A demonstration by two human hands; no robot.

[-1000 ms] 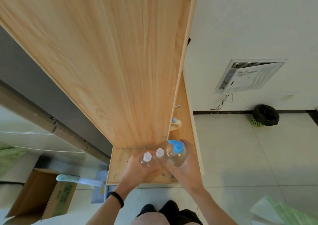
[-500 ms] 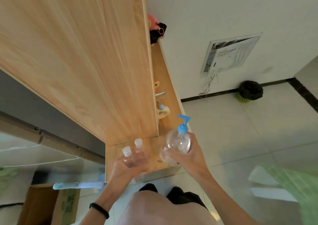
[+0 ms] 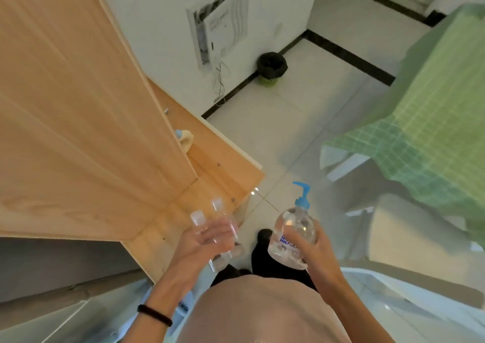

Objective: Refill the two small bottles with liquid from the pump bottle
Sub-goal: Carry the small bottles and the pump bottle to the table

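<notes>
My left hand (image 3: 198,248) grips two small clear bottles (image 3: 217,227) with pale caps, side by side, held in the air just off the wooden shelf's corner. My right hand (image 3: 312,253) holds a round clear pump bottle (image 3: 292,233) with a blue pump head pointing up and left. The pump bottle holds some clear liquid and has a blue label. Both hands are in front of my body, above the tiled floor.
A tall wooden cabinet (image 3: 78,106) with a low shelf (image 3: 217,159) stands at the left; a small cream object with a blue knob (image 3: 185,136) sits on the shelf. A black-lined bin (image 3: 271,68) stands by the wall. A green checked cloth (image 3: 425,111) covers furniture at right.
Both hands have lifted the bottles off the shelf and carried them right, away from the cabinet. The view has swung right, toward the floor and the green cloth.
</notes>
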